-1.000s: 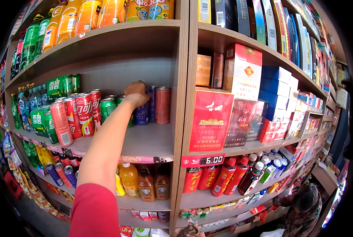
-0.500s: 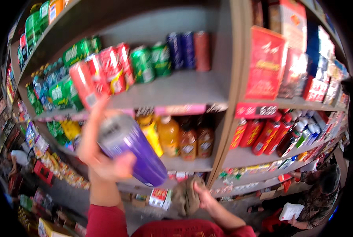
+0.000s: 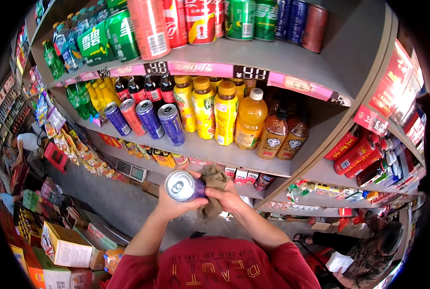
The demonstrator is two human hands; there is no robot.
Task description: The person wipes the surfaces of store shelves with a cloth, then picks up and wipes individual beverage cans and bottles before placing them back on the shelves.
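A purple drink can (image 3: 181, 186) with a silver top is in my left hand (image 3: 170, 206), whose fingers wrap round it; its top tilts up toward me. My right hand (image 3: 227, 196) grips a crumpled brown-grey cloth (image 3: 214, 177) and presses it against the can's side. Both hands are together in front of my chest, just below the middle shelf (image 3: 195, 147). On that shelf's front edge stand a purple can (image 3: 170, 125), more purple cans and a pink one. Yellow-labelled bottles (image 3: 204, 106) and an orange drink bottle (image 3: 250, 120) stand to their right.
The upper shelf (image 3: 273, 60) holds green, red, blue and pink cans. Cardboard boxes (image 3: 68, 244) lie on the floor at lower left. A person (image 3: 381, 248) with white papers is at lower right; other people (image 3: 29, 144) are at far left.
My left hand has brought the can down from in front of the shelves to the cloth. The cloth in my right hand now touches the can. My view has tilted lower.
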